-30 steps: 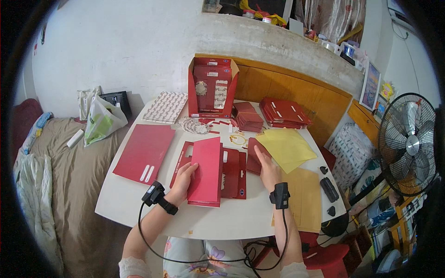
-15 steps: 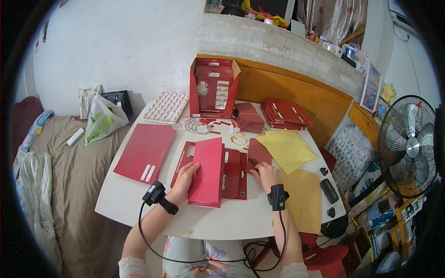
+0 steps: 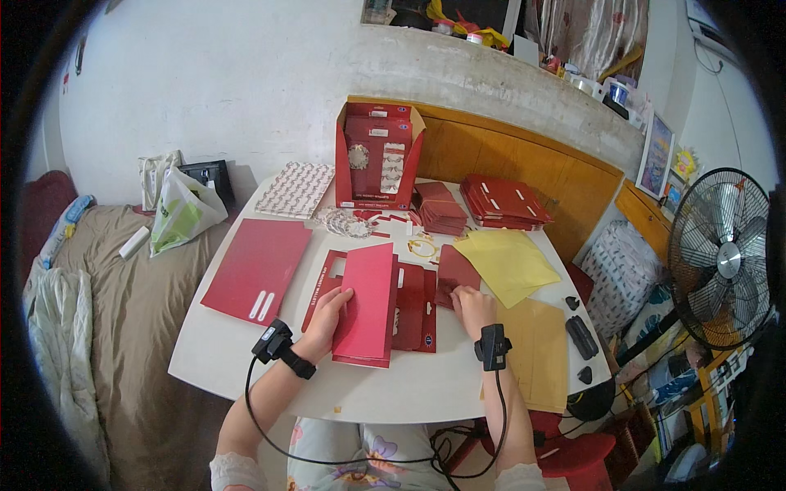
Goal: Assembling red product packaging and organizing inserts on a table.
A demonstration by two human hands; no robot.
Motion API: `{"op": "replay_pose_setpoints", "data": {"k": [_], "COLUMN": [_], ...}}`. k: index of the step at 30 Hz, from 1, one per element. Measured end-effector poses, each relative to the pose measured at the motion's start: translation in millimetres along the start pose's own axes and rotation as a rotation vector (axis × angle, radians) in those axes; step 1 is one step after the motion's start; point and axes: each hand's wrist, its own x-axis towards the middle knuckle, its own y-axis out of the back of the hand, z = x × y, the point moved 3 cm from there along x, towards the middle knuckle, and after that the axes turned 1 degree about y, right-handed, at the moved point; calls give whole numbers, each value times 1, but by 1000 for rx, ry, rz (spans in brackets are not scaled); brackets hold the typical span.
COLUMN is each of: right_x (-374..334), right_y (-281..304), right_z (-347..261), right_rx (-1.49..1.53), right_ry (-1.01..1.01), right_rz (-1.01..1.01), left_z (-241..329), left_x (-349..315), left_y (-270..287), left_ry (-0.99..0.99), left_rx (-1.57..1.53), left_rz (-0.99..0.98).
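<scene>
Folder (image 3: 366, 299) is held at nine o'clock by the left hand (image 3: 327, 317), seemingly for steadiness; towards two, a maroon card (image 3: 457, 265) is apparently pinched by the right hand (image 3: 473, 311), grip narrow.

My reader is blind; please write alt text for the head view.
A person's left hand holds a red folder over a white table, while the right hand touches a dark red card beside yellow sheets. Behind stands an open red box.

A pinkish-red folder (image 3: 367, 299), tall and narrow, sits just left of the frame's middle, its long edges running top to bottom. Right of the middle lies a plain, dark red card (image 3: 460, 266), its lower end partly hidden.
</scene>
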Motion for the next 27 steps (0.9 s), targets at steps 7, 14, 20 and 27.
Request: {"op": "replay_pose_setpoints", "data": {"k": [7,14,20,27], "right_x": [5,2,-6,-19], "right_y": [2,-4,50,44], "right_z": [-15,3,-25,-40], "right_rx": [-100,-130,208,1321], "right_ry": [-238,6,-186,-369], "right_rz": [-35,151,517,520], "left_z": [-2,2,6,3], "left_x": [1,-1,-8,-6], "left_y": [8,-3,-3,1], "left_ry": [20,87,261,214], "left_rx": [23,-104,-310,-391], "left_rz": [30,-38,-118,-148]}}
